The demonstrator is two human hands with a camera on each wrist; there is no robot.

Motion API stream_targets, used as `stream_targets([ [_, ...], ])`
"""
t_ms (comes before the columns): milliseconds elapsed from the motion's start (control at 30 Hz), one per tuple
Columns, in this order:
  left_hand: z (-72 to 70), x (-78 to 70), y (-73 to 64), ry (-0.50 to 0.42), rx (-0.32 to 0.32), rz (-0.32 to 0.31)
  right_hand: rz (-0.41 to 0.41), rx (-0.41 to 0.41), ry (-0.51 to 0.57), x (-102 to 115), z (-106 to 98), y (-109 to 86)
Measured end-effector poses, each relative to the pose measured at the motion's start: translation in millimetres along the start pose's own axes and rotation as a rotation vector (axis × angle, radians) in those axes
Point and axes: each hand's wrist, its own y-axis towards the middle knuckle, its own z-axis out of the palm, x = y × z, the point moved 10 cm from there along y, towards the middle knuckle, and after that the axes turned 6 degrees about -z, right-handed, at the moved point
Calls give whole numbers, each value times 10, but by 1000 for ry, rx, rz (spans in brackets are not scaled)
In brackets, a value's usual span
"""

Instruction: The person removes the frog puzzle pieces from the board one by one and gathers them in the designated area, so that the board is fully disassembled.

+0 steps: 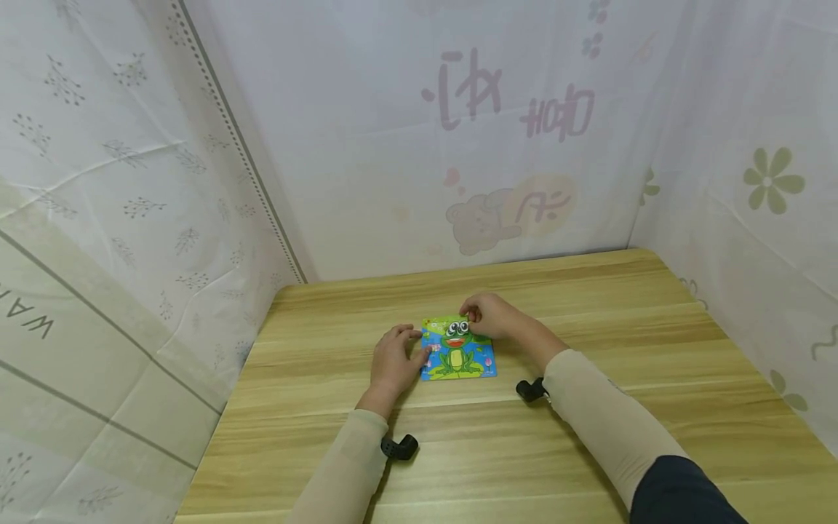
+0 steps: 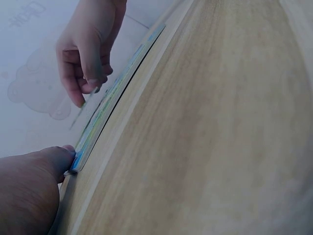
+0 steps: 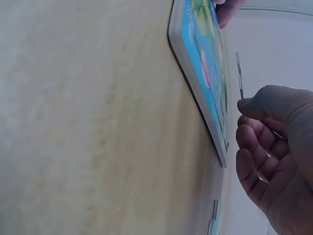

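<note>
A square puzzle board (image 1: 456,360) with a green cartoon frog on a blue ground lies flat on the table. My left hand (image 1: 395,358) rests at its left side; in the left wrist view the thumb (image 2: 59,157) touches the board's edge. Over the upper right corner is my right hand (image 1: 492,316). In the right wrist view, its thumb and forefinger pinch a thin flat puzzle piece (image 3: 239,73), seen edge-on above the board. The right hand hides part of that corner.
The wooden table (image 1: 314,444) extends around the board, with its back edge against a printed cloth (image 1: 366,182). Black wrist cameras (image 1: 401,447) sit on both sleeves. Low in the right wrist view, another thin flat object (image 3: 213,218) lies past the board, only partly visible.
</note>
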Motion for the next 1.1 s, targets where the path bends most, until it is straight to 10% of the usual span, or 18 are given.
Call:
stream_targets([
  [1100, 16, 16, 3, 9, -19, 4, 37, -144, 79, -346, -495, -569],
])
